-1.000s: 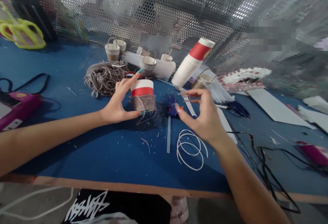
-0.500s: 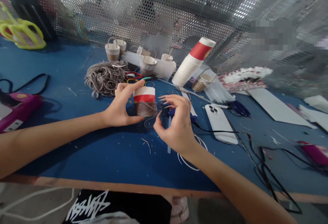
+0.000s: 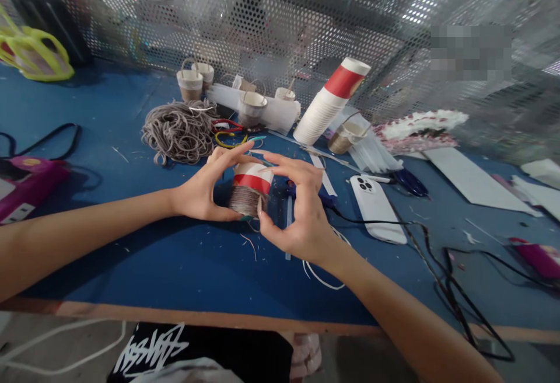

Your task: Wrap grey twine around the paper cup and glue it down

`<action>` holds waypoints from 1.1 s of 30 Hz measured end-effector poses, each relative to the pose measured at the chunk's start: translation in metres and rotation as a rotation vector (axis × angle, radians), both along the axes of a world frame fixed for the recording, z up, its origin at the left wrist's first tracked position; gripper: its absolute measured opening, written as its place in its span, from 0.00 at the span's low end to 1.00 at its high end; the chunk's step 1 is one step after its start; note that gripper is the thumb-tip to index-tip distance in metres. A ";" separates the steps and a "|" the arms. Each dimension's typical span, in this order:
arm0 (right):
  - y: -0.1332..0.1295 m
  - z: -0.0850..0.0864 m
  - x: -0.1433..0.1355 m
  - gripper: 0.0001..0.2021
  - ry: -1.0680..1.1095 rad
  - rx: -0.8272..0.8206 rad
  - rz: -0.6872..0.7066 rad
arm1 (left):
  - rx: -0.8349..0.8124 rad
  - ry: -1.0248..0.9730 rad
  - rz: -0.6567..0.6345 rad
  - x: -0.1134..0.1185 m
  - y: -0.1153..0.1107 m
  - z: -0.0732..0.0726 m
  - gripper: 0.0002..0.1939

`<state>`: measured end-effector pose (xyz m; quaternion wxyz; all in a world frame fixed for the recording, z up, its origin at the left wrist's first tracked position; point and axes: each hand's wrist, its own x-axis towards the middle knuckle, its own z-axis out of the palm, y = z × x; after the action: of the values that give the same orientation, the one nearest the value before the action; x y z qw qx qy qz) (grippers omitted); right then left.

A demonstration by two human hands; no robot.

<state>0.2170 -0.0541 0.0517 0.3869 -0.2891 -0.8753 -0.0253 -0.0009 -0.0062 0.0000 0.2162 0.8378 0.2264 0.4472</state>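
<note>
Fingers (image 3: 292, 167) around the cord-wrapped cup (image 3: 252, 181) partly hide a blue glue gun (image 3: 326, 199).

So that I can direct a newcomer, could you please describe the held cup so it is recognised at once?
At the blue table, find the left hand and the right hand. The cup is between them. The leaning stack also shows a red band, but only this cup has brown cord wound below its band.
</note>
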 end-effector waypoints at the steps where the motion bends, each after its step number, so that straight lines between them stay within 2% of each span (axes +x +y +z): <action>1: 0.001 0.000 0.001 0.27 -0.004 -0.021 0.015 | -0.016 -0.003 -0.022 0.000 0.000 0.000 0.58; 6: 0.003 -0.002 0.010 0.24 -0.042 -0.088 0.071 | -0.092 -0.066 -0.150 0.000 0.002 0.000 0.58; 9: 0.001 0.000 0.012 0.24 -0.073 -0.116 0.089 | -0.123 -0.096 -0.175 0.000 0.003 -0.001 0.59; 17: 0.005 -0.002 0.015 0.19 -0.122 -0.018 0.096 | -0.178 -0.135 -0.241 0.000 0.003 -0.002 0.59; 22: 0.006 -0.001 0.014 0.16 -0.082 0.080 0.044 | -0.178 -0.164 -0.279 0.000 0.004 -0.002 0.58; 33: 0.008 0.001 0.017 0.19 -0.033 0.061 0.093 | -0.190 -0.163 -0.296 0.000 0.004 0.001 0.58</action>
<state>0.2342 -0.0458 0.0525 0.3818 -0.2357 -0.8929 -0.0387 -0.0007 -0.0025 0.0005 0.3753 0.7989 0.1238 0.4534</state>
